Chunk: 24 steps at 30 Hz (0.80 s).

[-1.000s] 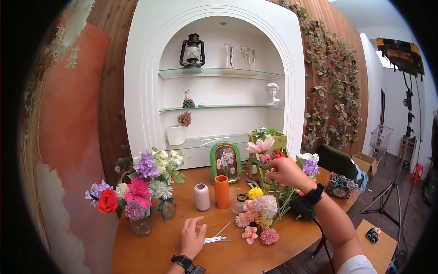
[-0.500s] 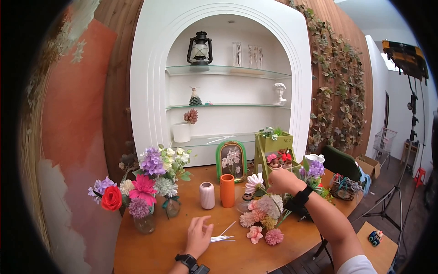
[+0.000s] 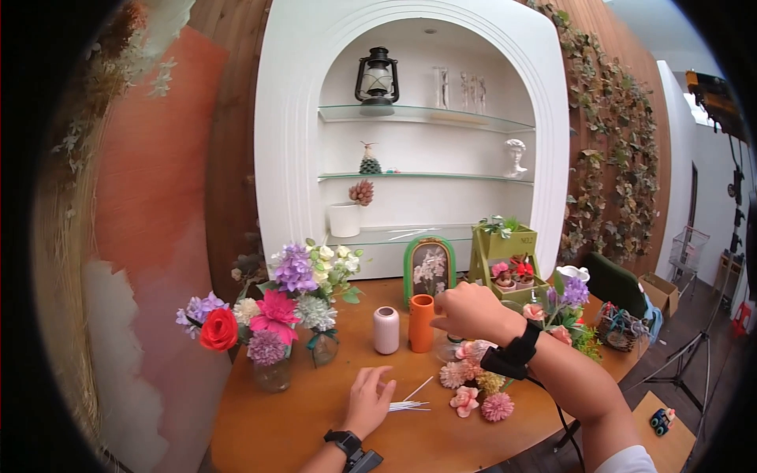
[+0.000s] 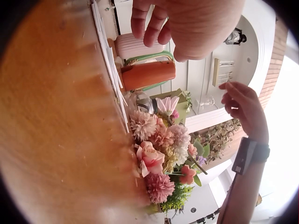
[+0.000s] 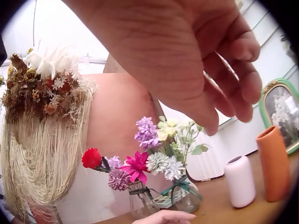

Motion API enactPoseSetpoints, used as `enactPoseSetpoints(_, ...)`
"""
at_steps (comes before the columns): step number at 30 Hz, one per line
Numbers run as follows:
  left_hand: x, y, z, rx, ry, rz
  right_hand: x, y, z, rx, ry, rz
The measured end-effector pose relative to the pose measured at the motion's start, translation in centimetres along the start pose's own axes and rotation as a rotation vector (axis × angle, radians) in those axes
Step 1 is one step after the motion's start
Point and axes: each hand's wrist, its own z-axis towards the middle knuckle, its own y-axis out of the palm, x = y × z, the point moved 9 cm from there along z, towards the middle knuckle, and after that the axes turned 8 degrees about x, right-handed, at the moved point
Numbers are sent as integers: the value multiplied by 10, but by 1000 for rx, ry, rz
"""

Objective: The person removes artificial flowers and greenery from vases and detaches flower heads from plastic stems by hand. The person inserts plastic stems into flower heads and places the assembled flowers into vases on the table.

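My right hand (image 3: 477, 311) hangs in the air above the artificial flowers, its fingers loosely bent and holding nothing in the right wrist view. Below it lies a heap of pink and cream blooms, with a pink ball flower (image 3: 497, 407) at the front. The pale pink-white flower (image 4: 168, 105) lies among them in the left wrist view. My left hand (image 3: 369, 400) is low over the table with loosely curved fingers, beside a small bunch of thin white sticks (image 3: 408, 406). A pale pink ribbed vase (image 3: 385, 331) and an orange vase (image 3: 422, 325) stand upright behind the hands.
At the left, two glass vases hold bouquets, one with a red rose (image 3: 218, 334). Behind stand a green picture frame (image 3: 408, 272) and a green planter stand (image 3: 512, 243). A wicker basket (image 3: 619, 329) sits at the table's right end.
My right hand has put the pink-white flower down on the heap, let go and moved left toward the orange vase. My left hand stays by the sticks. The head view has shifted right.
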Motion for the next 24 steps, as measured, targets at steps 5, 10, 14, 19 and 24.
enactPoseSetpoints(5, -4, 2, 0, -2, 28, 32, -50, 18, 47, 76, -114, 158)
enactPoseSetpoints(10, -10, 3, -1, 16, 39, 34, -87, 99, 94, -94, -76, 428)
enactPoseSetpoints(14, -20, 7, -1, -61, -21, 92, -120, 144, 109, -245, -40, 469)
enactPoseSetpoints(19, -18, 12, -4, -77, 39, 66, -140, 149, 125, -87, 53, 782)
enactPoseSetpoints(24, -19, 14, -5, -121, -32, 61, -128, 178, 147, 62, 209, 762)
